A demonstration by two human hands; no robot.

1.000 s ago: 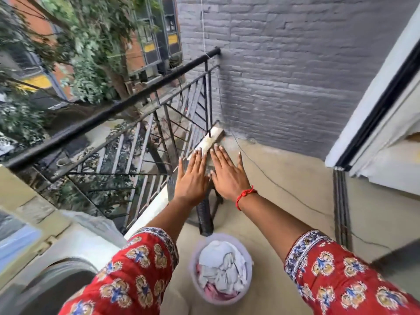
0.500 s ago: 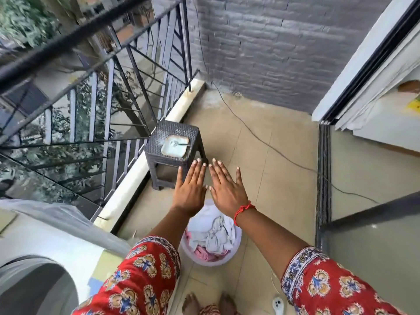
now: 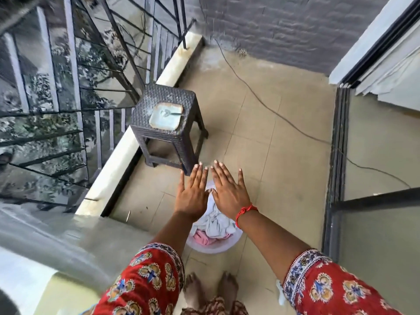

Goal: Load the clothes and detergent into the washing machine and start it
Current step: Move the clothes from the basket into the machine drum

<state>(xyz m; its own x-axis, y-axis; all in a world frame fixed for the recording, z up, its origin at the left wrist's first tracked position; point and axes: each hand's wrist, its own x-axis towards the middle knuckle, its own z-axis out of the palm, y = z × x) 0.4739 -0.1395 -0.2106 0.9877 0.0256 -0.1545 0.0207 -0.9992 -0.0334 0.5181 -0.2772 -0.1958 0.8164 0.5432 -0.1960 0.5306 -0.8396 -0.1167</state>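
My bare feet (image 3: pixel 210 289) stand on the tan floor (image 3: pixel 284 142) right below me. My red flowery sleeves (image 3: pixel 145 283) cover my upper arms. Down at my left is the washing machine (image 3: pixel 34 253), white and blurry, close by my left arm.

Just past my feet sits a round tub (image 3: pixel 213 245) on the floor, with white and pink clothes (image 3: pixel 216 226) inside. Both my hands are stretched out flat above it, palms down. My left hand (image 3: pixel 193 192) has straight fingers and holds nothing. My right hand (image 3: pixel 227 189) is the same, with a red string (image 3: pixel 246 211) on its wrist. The two hands are just beside each other.

Farther on is a dark stool (image 3: pixel 166 123) near the railing (image 3: pixel 91 87). A pale blue box (image 3: pixel 166 115) sits on top of it. A thin wire (image 3: pixel 268 108) runs across the floor to the gray brick wall (image 3: pixel 284 30).
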